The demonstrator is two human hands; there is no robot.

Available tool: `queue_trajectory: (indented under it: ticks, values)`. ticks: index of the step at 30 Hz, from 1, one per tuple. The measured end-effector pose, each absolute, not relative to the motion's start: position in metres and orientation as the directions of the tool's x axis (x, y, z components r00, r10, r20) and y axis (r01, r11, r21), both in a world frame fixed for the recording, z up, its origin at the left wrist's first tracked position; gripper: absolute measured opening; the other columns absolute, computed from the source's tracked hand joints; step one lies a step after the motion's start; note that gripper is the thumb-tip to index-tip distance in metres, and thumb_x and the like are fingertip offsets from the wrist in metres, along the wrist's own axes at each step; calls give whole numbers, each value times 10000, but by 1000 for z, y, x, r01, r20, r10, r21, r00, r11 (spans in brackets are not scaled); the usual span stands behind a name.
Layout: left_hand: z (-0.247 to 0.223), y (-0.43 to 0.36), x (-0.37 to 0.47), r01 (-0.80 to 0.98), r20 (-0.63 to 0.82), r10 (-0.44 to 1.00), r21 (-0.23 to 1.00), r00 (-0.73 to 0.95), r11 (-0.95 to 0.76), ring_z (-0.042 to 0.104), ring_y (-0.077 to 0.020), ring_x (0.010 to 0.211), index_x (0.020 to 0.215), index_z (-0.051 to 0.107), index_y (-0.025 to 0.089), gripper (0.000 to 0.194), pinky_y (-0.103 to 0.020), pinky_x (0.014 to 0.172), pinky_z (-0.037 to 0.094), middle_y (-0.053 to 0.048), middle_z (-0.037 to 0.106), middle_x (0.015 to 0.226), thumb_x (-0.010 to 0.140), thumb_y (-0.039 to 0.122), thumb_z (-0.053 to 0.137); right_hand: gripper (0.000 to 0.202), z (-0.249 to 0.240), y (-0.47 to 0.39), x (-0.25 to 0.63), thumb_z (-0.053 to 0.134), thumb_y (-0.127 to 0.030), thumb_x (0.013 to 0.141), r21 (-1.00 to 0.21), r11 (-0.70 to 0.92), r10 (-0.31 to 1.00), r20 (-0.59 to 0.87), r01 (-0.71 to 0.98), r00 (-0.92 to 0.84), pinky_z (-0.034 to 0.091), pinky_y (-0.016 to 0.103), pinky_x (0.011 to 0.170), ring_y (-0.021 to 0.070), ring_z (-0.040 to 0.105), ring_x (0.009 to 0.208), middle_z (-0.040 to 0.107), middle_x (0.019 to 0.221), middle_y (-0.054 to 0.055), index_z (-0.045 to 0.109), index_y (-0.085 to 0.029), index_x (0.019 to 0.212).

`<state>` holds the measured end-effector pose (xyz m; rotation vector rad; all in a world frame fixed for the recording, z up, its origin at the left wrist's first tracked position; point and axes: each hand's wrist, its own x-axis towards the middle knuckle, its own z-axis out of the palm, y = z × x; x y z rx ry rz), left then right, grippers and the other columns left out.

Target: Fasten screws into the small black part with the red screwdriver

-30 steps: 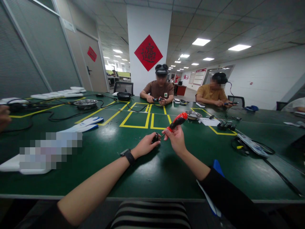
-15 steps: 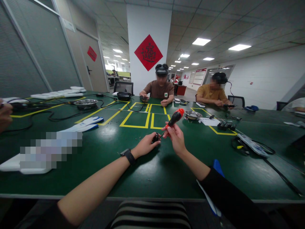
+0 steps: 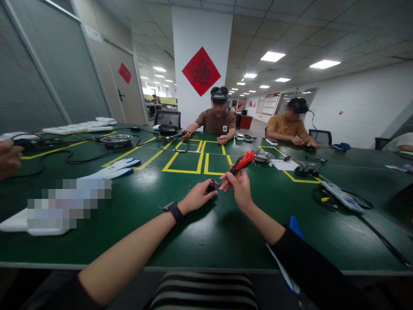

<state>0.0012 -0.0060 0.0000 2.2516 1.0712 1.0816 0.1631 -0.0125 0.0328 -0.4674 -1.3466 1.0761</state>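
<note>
Just ahead of me over the green table, my left hand is closed around a small dark cylindrical part. Most of that part is hidden by the fingers, so its kind cannot be made out. My right hand grips a red and black screwdriver near the front of its handle. The handle leans up and to the right, while the thin shaft points down-left at the dark part. Whether the tip touches it is too small to see.
White-blue gloves and a pixelated white item lie left. Metal bowls stand farther back. Several black parts and a power strip with cables lie right. Two people sit across; another person's hand shows at left.
The screwdriver's handle has tipped lower and to the right, turning in my right hand so more red shows. My left hand has stayed put. The person opposite has moved a hand outward with a tool.
</note>
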Motion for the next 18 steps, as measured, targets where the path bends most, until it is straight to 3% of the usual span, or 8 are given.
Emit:
queue_trajectory:
  ticks: [6, 14, 18]
  values:
    - [0, -5, 1, 463, 471, 785, 635, 402, -618, 591, -183, 837, 936, 535, 179, 173, -291, 764, 457, -47, 639, 940, 800, 287, 536, 342, 33, -15, 164, 456, -371, 850, -802, 458, 819, 548, -382, -169, 488, 206, 457, 99, 615, 539, 631, 817, 8, 407, -230, 1157]
    - [-1, -6, 1, 481, 466, 782, 618, 413, -622, 595, -183, 843, 952, 529, 182, 187, -282, 751, 456, -49, 639, 942, 813, 308, 525, 237, 31, -8, 162, 543, -364, 812, -804, 490, 826, 552, -336, -115, 457, 187, 408, 93, 591, 475, 638, 736, -14, 425, -216, 955]
    - [-2, -5, 0, 487, 468, 781, 611, 415, -625, 596, -193, 884, 998, 531, 182, 221, -293, 773, 456, -62, 637, 972, 813, 302, 529, 285, 32, -8, 163, 566, -341, 802, -805, 495, 829, 550, -328, -99, 459, 184, 416, 81, 569, 446, 634, 709, -37, 394, -230, 1000]
